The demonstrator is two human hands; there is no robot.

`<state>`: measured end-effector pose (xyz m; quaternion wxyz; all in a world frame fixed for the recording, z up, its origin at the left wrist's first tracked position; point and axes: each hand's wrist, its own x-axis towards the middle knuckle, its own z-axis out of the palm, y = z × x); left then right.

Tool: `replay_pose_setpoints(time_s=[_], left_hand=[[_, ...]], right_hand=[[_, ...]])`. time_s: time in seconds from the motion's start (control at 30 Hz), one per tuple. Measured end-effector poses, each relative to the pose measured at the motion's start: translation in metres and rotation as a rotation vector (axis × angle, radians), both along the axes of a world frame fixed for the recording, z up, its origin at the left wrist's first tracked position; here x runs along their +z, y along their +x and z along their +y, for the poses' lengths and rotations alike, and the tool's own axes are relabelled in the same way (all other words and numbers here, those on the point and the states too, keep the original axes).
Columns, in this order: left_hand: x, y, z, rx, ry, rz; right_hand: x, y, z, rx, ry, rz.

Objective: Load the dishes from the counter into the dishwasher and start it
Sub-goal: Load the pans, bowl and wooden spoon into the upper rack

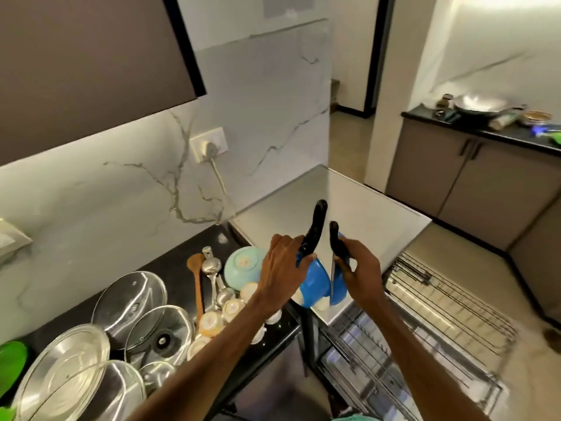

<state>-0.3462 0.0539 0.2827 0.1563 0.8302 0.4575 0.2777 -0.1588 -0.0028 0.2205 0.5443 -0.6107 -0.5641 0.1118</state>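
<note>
My left hand (282, 265) grips the black handle of a blue pan (315, 282), held upright over the counter's right end. My right hand (361, 268) grips the black handle of a second blue pan (339, 291), seen edge-on right beside the first. Both handles point up. The dishwasher (364, 205) with its pale top stands to the right of the black counter (179, 284). Its wire racks (449, 302) are pulled out below my right arm. On the counter lie glass lids (130, 302), steel plates (69, 357), a light blue bowl (243, 264), small cups (232, 306), steel ladles (212, 268) and a wooden spoon (195, 265).
A wall socket with a plugged cord (209, 145) sits on the marble backsplash. A grey upper cabinet (91, 65) hangs at the top left. A second counter (485, 129) at the far right carries a wok and small items. Tiled floor lies beyond the racks.
</note>
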Motion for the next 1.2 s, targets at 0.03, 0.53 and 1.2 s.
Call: replay_pose_setpoints(time_s=[0.03,0.53,1.2], left_hand=[[-0.002,0.011,-0.008,-0.034,-0.010,0.012],[-0.076,0.192,-0.064,-0.250,-0.201,0.253],[-0.317,0.309,-0.034,-0.053,-0.630,0.557]], right_hand=[[-0.002,0.009,-0.013,-0.030,-0.014,0.009],[-0.054,0.165,-0.117,-0.325,-0.272,0.115],[-0.256,0.287,-0.092,-0.022,-0.547,-0.065]])
